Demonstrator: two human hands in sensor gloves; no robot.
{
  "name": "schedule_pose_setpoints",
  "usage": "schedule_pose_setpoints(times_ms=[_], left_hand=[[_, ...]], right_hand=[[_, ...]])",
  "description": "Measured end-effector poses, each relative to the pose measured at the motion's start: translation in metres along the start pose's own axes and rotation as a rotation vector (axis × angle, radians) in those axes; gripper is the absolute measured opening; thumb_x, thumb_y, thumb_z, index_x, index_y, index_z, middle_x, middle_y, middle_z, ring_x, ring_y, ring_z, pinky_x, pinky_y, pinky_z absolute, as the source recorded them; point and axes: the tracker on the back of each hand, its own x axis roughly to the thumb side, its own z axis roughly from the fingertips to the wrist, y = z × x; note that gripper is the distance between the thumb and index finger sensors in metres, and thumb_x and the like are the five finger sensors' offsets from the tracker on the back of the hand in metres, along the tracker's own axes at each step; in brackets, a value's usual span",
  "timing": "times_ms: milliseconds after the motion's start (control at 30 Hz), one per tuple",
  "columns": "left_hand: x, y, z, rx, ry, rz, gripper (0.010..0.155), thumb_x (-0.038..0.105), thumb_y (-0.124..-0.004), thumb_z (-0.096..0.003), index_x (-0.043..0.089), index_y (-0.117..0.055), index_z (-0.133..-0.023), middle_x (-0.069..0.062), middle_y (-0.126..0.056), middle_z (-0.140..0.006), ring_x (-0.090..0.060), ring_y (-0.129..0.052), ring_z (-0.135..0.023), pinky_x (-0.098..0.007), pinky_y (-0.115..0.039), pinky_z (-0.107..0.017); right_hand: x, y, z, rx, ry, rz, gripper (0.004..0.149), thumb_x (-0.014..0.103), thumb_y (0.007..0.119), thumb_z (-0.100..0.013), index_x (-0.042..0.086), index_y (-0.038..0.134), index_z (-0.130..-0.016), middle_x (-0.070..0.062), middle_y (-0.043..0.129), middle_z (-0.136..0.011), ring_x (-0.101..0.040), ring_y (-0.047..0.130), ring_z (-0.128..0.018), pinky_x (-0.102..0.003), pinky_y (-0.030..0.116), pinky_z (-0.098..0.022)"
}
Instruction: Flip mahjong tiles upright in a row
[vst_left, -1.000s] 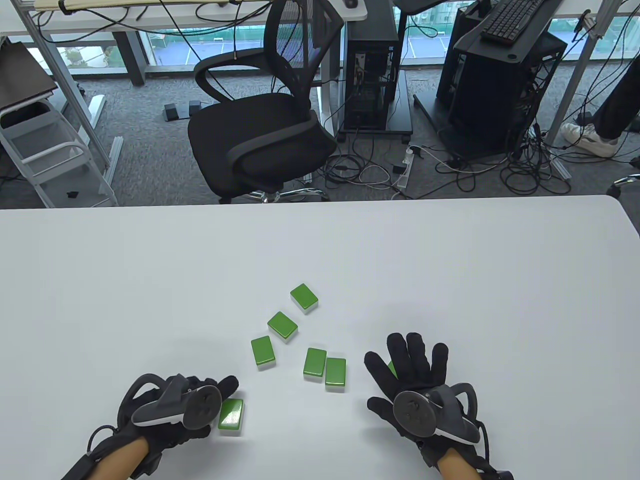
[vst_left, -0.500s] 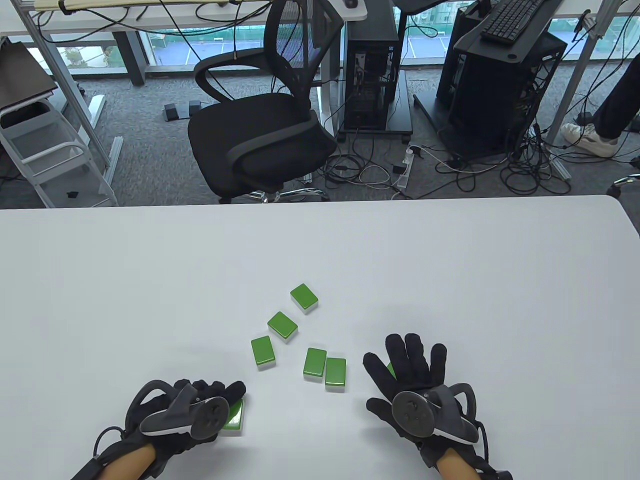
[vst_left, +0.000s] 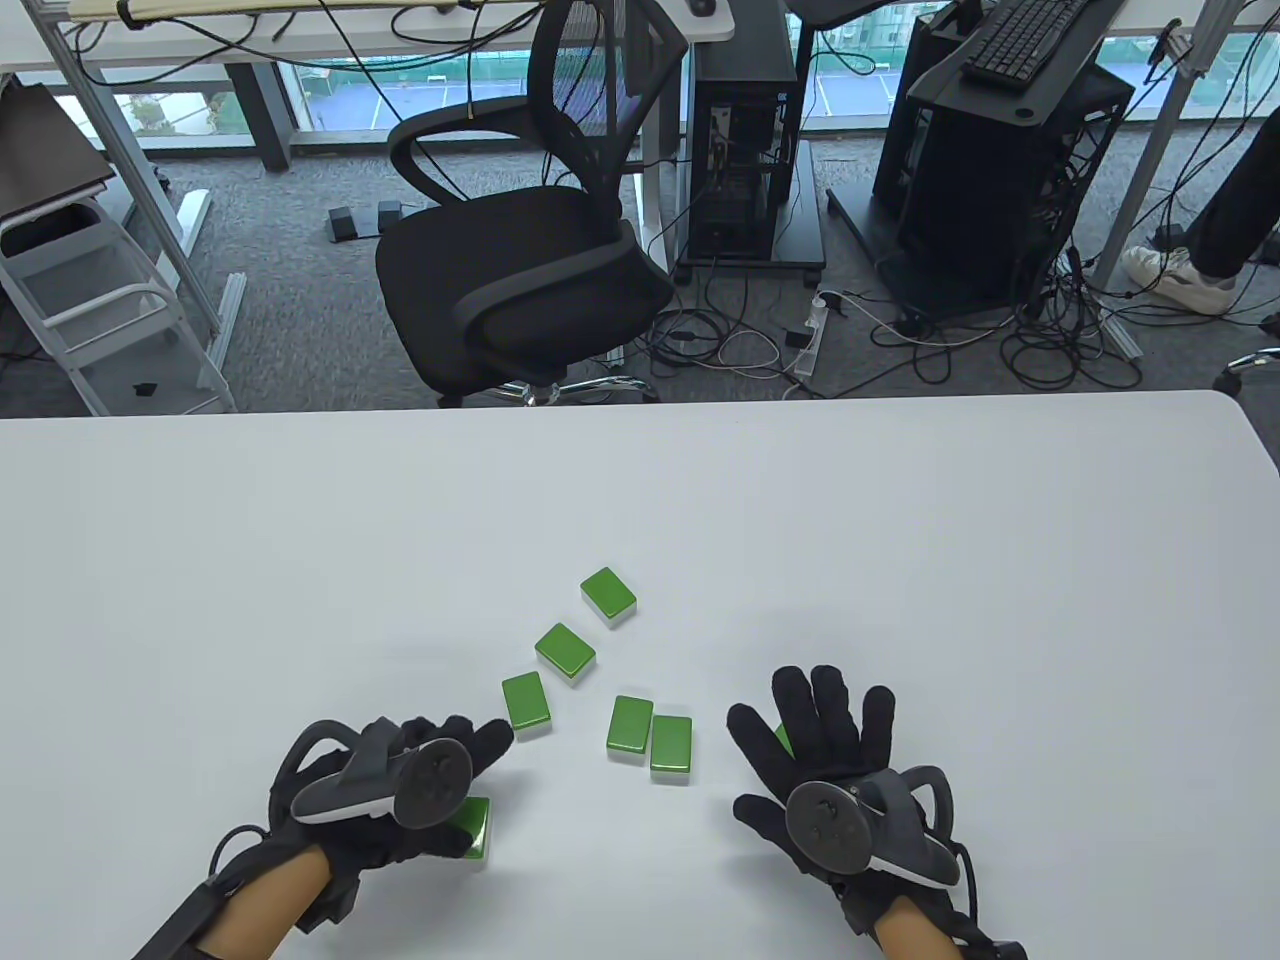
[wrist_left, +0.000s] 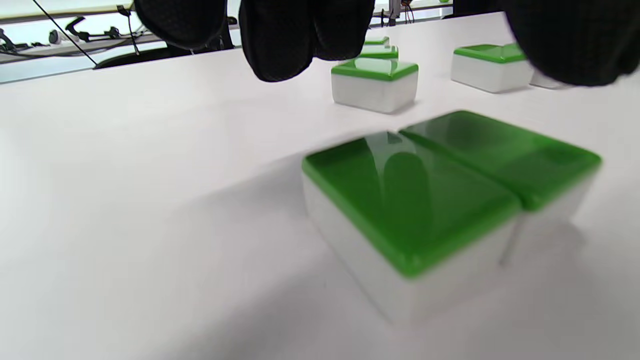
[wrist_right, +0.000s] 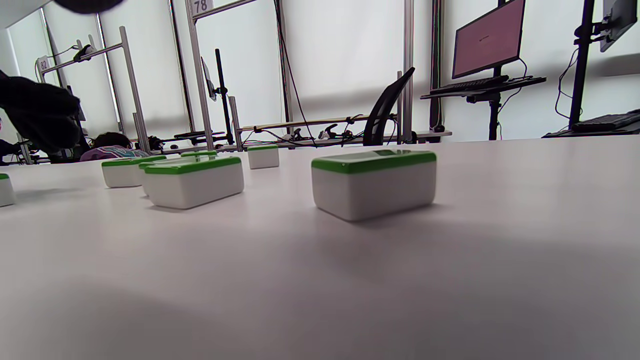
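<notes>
All mahjong tiles (vst_left: 567, 652) are seen lying flat, green backs up, on the white table (vst_left: 900, 520); none is stood up yet. The left hand (vst_left: 400, 790) hovers with fingers spread over the tile pair (wrist_left: 440, 195) nearest the table's front edge, gripping nothing. The right hand (vst_left: 830, 760) lies flat and spread over one tile (wrist_right: 374, 182); contact cannot be told. Risk: the glossy tile may slip from gloved fingers, and the touching neighbour may be dragged along.

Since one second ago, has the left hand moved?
Yes. The left hand moved right and forward, toward the flat green tile, now covering more of the near tile.
</notes>
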Motion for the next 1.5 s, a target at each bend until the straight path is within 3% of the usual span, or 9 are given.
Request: schedule_pose_setpoints(times_ms=[333,767,1133,1500], left_hand=[[0.004,0.026,-0.062,0.018,0.143,0.009,0.094,0.065,-0.08,-0.0276,0.045,-0.027,-0.103,0.002,-0.059,-0.113,-0.028,-0.076,-0.1,-0.058,-0.065,-0.072],[0.025,0.002,-0.104,-0.103,0.17,-0.097,0.092,0.062,-0.08,-0.0297,0.044,-0.027,-0.103,0.003,-0.068,-0.108,-0.025,-0.084,-0.095,-0.056,-0.068,-0.071],[0.032,-0.004,-0.101,-0.1,0.136,-0.135,0.088,0.056,-0.08,-0.0329,0.043,-0.028,-0.102,0.003,-0.073,-0.104,-0.024,-0.088,-0.089,-0.055,-0.069,-0.07],[0.041,0.011,-0.056,-0.029,-0.038,-0.048,0.088,0.057,-0.081,-0.0315,0.042,-0.031,-0.103,0.002,-0.072,-0.104,-0.024,-0.088,-0.09,-0.054,-0.07,-0.069]], right_hand=[[0.0,-0.002,0.0,-0.025,-0.012,-0.002,0.073,0.062,0.051,-0.047,0.045,0.005,-0.101,-0.001,-0.015,-0.109,-0.036,-0.016,-0.095,-0.069,-0.002,-0.065],[-0.001,0.0,0.0,-0.02,-0.012,-0.002,0.073,0.062,0.051,-0.047,0.045,0.005,-0.101,-0.001,-0.015,-0.109,-0.036,-0.016,-0.095,-0.069,-0.002,-0.065],[-0.002,0.001,0.0,-0.013,-0.013,-0.002,0.073,0.062,0.051,-0.047,0.045,0.005,-0.101,-0.001,-0.014,-0.11,-0.036,-0.016,-0.095,-0.069,-0.002,-0.065],[-0.001,0.002,0.0,-0.002,-0.017,0.004,0.073,0.062,0.051,-0.047,0.045,0.004,-0.101,-0.001,-0.014,-0.11,-0.036,-0.016,-0.095,-0.069,-0.001,-0.065]])
